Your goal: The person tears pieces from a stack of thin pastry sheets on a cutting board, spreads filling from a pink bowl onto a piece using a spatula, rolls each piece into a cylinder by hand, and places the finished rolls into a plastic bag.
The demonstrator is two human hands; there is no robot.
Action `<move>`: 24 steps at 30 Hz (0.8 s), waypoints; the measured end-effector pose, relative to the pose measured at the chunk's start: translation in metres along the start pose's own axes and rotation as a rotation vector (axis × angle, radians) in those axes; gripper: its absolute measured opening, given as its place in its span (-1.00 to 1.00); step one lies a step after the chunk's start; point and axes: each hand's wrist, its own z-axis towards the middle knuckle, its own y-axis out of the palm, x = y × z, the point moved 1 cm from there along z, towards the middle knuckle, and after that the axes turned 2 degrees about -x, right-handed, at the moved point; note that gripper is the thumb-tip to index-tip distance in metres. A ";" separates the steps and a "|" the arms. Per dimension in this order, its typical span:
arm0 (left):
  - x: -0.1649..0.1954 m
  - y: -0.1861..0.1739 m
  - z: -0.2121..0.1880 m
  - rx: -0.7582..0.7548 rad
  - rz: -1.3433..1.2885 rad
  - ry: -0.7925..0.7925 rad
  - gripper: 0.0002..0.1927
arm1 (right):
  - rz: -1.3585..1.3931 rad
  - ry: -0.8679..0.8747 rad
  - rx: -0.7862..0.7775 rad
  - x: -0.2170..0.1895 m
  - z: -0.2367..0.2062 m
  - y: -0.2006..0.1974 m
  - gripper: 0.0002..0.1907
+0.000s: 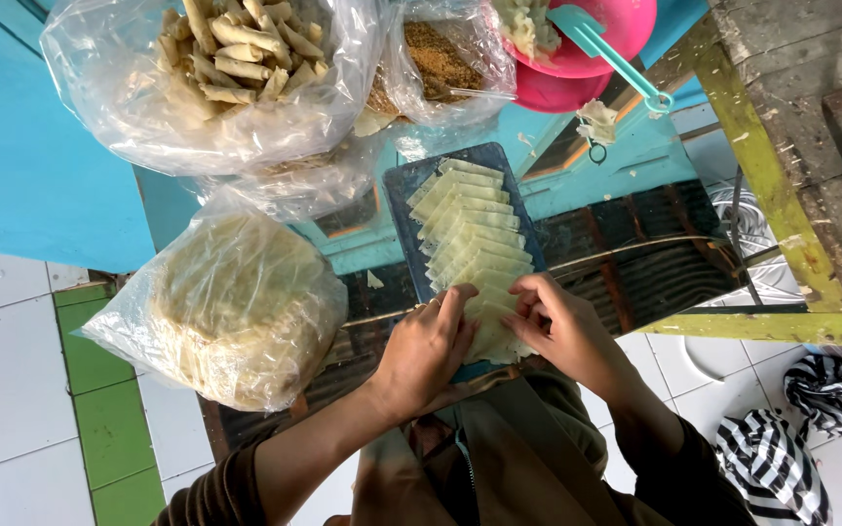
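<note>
Two hands meet over the near end of a dark blue tray (pixel 401 190). The left hand (pixel 428 349) and right hand (pixel 562 326) each have fingers curled down onto the nearest pale wrapper sheet (pixel 492 331), pinching its edges, seemingly to fold it. About nine or ten sheets lie overlapped in a row running away from the fingers, probably so each edge can be picked. Beyond the row sit three clear bags: rolled pieces (pixel 236 49), brown filling (pixel 440 60), and, left of the wrists, stacked wrappers (pixel 231 307). Two pink bowls (pixel 577 68) lie farthest off.
</note>
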 end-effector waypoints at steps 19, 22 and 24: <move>0.005 -0.003 0.005 -0.010 0.045 0.047 -0.73 | -0.175 -0.184 0.132 -0.007 -0.004 -0.001 -0.56; 0.004 -0.001 0.009 -0.003 0.051 0.065 -0.74 | -0.261 -0.199 0.162 -0.016 0.000 -0.013 -0.52; 0.003 0.001 0.010 0.013 0.030 0.079 -0.76 | -0.355 -0.251 0.244 -0.019 0.006 -0.031 -0.52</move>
